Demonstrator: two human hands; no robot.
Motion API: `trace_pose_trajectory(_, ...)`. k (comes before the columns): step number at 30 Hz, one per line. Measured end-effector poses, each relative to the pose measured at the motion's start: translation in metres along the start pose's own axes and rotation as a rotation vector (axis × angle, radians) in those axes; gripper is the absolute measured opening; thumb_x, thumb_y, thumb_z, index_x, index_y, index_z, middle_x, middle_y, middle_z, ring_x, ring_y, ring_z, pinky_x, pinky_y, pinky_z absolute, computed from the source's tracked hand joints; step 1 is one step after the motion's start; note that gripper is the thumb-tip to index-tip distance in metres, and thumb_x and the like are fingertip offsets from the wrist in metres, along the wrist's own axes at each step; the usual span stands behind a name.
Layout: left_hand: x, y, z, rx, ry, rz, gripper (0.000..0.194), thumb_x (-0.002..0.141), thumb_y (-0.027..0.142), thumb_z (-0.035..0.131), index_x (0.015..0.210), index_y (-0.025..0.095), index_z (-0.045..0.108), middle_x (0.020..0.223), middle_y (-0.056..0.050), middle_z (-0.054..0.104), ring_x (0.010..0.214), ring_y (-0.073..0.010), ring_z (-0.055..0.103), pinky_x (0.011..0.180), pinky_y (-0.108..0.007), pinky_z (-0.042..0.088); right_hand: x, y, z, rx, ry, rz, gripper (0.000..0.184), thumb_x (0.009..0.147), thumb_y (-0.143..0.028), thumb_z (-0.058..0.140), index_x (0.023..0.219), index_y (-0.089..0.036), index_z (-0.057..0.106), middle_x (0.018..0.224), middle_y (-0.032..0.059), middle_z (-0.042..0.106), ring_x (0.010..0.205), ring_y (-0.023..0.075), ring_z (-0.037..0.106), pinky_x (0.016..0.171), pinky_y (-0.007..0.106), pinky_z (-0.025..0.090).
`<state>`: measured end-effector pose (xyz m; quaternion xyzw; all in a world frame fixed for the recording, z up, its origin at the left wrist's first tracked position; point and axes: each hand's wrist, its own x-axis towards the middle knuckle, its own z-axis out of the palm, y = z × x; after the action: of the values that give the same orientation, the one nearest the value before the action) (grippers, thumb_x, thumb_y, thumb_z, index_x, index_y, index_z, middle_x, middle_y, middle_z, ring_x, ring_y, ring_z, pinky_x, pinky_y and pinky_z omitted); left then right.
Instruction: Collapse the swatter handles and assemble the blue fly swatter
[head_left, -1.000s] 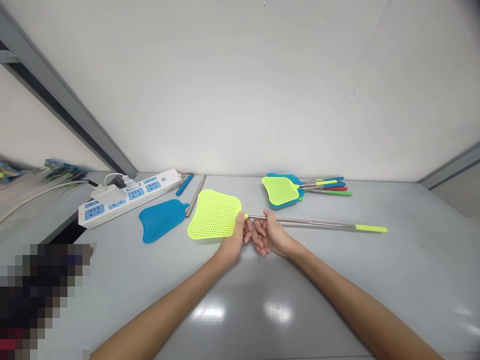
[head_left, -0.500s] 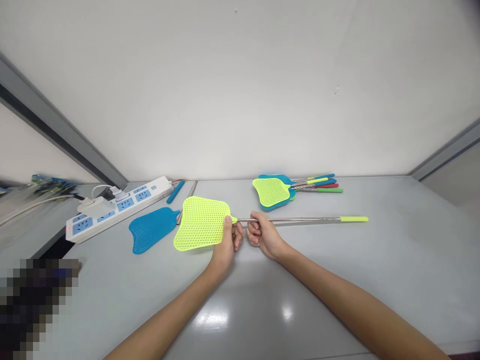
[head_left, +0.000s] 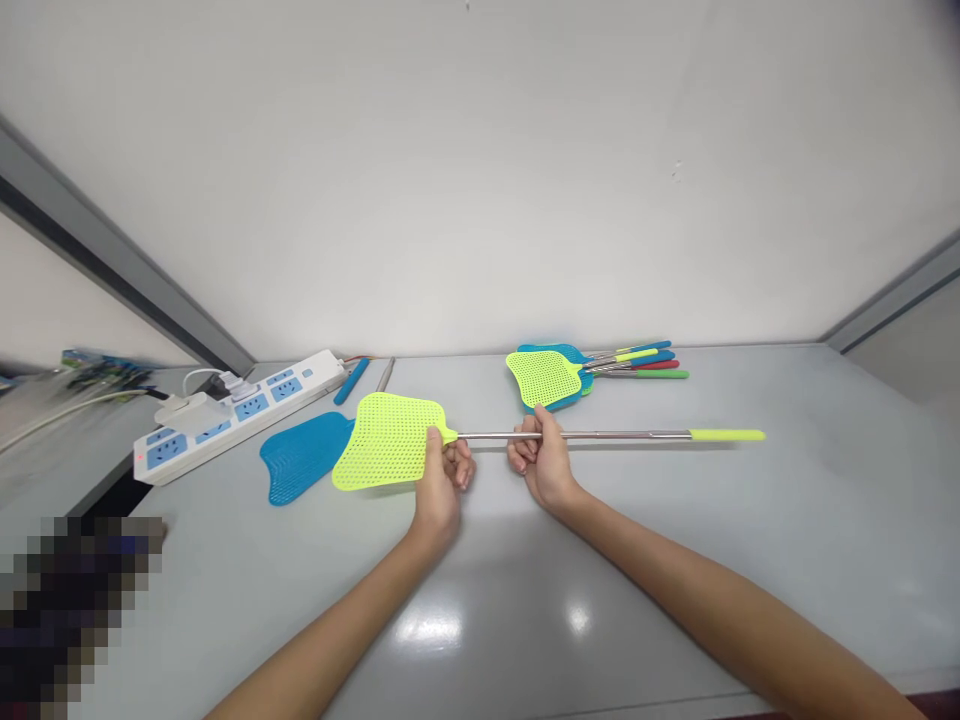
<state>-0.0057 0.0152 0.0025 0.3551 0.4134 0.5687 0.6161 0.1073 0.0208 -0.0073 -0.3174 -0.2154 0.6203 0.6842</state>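
I hold a yellow-green fly swatter (head_left: 386,440) just above the grey table (head_left: 787,540). My left hand (head_left: 442,480) pinches the right edge of its mesh head, where the head meets the shaft. Further right, my right hand (head_left: 541,462) is closed round the thin metal telescopic shaft (head_left: 622,435). The shaft runs out to the right and ends in a yellow-green grip (head_left: 726,435).
A loose blue swatter head (head_left: 300,462) lies left of the held one, with a blue grip (head_left: 351,381) and metal rod (head_left: 385,374) behind it. A white power strip (head_left: 240,402) sits at the back left. Several collapsed swatters (head_left: 570,372) are piled by the wall.
My hands have drawn apart along the shaft. The swatter head has shifted left and the grip end reaches a little further right.
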Motion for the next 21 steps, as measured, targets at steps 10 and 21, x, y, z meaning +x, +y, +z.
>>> trace_pose_trajectory(10, 0.0052, -0.0018, -0.0036, 0.168, -0.317, -0.109, 0.045, 0.078, 0.053, 0.027, 0.055, 0.017, 0.040, 0.035, 0.006, 0.033, 0.033, -0.0054, 0.025, 0.037, -0.020, 0.019, -0.0047, 0.0019, -0.0016, 0.132, 0.093, -0.155, 0.041, 0.076, -0.029, 0.036, 0.039, -0.019, 0.023, 0.033, -0.0074, 0.018, 0.028, 0.0059, 0.019, 0.029, 0.020, 0.017)
trace_pose_trajectory(21, -0.0021, -0.0051, 0.0030, 0.292, -0.362, -0.002, 0.047, 0.081, 0.050, 0.024, 0.050, 0.017, 0.037, 0.033, 0.005, 0.032, 0.031, -0.0053, 0.025, 0.036, -0.021, 0.020, -0.0065, 0.0009, -0.0017, 0.164, 0.012, -0.095, 0.041, 0.076, -0.028, 0.036, 0.038, -0.018, 0.026, 0.033, -0.0068, 0.019, 0.028, 0.0064, 0.019, 0.029, 0.020, 0.019)
